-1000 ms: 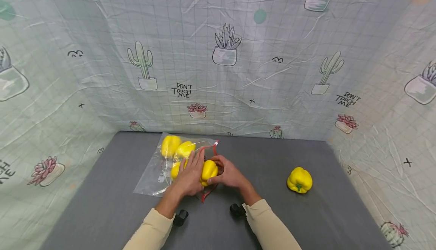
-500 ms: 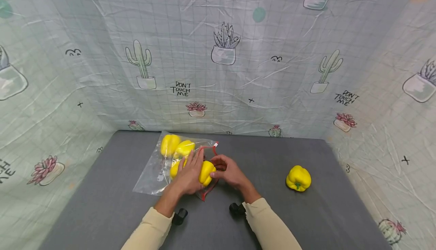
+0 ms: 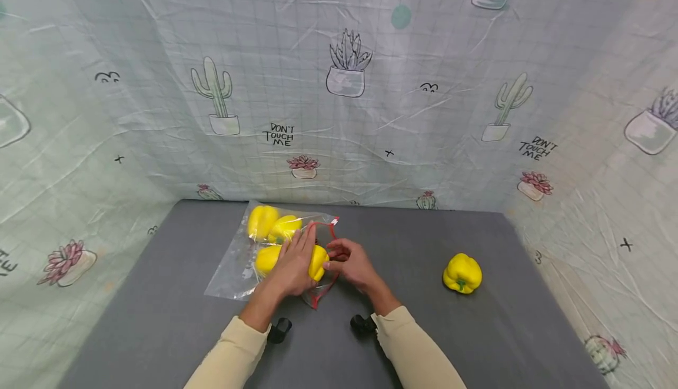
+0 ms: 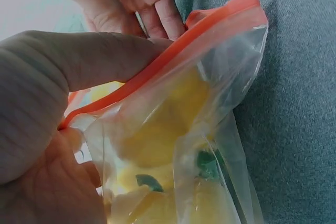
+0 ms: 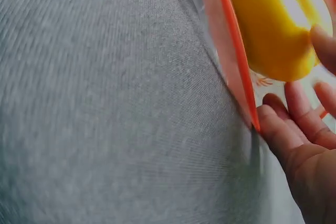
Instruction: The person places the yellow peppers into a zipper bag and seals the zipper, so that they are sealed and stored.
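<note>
A clear zip bag with a red zip edge lies on the left of the table, several yellow bell peppers inside. One yellow bell pepper sits at its mouth. My left hand lies over the bag there, thumb across the red zip edge. From the other side my right hand reaches to the mouth; its thumb touches the pepper while the other fingers spread by the red edge. Part of that pepper is hidden beneath my left hand.
Another yellow bell pepper stands alone on the right of the grey table. A patterned curtain with cactus drawings encloses the back and sides. Black wrist cameras show below both hands.
The pepper at the mouth has shifted left, farther into the bag. My right hand has followed it slightly left, with its grip loosened; my left hand stays on the bag.
</note>
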Demonstrator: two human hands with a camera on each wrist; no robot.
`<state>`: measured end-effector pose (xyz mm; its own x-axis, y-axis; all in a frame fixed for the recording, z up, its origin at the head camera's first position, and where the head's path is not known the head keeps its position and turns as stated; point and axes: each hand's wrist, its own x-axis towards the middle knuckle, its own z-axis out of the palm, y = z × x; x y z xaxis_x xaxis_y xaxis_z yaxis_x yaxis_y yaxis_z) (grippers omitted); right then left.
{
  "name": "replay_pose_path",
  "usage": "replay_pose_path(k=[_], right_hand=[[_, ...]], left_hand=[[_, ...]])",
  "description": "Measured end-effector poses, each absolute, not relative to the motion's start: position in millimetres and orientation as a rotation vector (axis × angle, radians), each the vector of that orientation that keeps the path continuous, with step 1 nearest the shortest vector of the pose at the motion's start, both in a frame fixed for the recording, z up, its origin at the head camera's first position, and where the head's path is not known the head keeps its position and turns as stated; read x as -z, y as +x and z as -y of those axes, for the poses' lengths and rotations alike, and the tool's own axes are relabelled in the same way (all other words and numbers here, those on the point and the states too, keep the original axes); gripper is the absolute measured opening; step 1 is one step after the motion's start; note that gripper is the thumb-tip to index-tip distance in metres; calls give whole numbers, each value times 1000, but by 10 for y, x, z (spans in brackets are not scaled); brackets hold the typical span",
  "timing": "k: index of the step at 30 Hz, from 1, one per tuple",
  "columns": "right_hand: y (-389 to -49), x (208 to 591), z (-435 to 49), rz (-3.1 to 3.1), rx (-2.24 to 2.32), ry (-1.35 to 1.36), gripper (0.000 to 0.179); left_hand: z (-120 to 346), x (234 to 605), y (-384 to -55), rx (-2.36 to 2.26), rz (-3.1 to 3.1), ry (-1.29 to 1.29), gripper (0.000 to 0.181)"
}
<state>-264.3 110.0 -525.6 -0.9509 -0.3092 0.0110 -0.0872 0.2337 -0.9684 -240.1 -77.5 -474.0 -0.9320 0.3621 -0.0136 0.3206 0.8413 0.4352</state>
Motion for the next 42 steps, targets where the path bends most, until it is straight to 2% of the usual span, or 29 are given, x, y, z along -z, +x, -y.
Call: replay_pose_path(k=[7, 13, 20, 25, 29, 36, 42], right_hand=[[-2645, 5267, -1015, -2441, 1786, -344, 28], [-2642, 5237, -913, -2614, 1578, -441, 32], [-2615, 5313, -892, -2369, 1915, -255, 25], [-2591, 5311, -839, -2492, 1787, -360, 16], [-2590, 5305, -809, -2519, 1732, -442, 18], [-2578, 5327, -852, -2325, 1866, -423, 34], [-2572, 5286, -840, -2373, 1652, -507, 45]], left_hand=[[792, 4758, -2407, -707, -2906, 548, 126], [797, 4771, -2423, -752, -2876, 509, 127], [769, 4772, -2400, -748, -2909, 472, 125], [730, 4742, -2386, -717, -2917, 454, 120], [739, 4725, -2398, -698, -2951, 442, 118], [723, 4746, -2384, -698, -2928, 466, 117], [736, 4756, -2380, -692, -2954, 454, 114]])
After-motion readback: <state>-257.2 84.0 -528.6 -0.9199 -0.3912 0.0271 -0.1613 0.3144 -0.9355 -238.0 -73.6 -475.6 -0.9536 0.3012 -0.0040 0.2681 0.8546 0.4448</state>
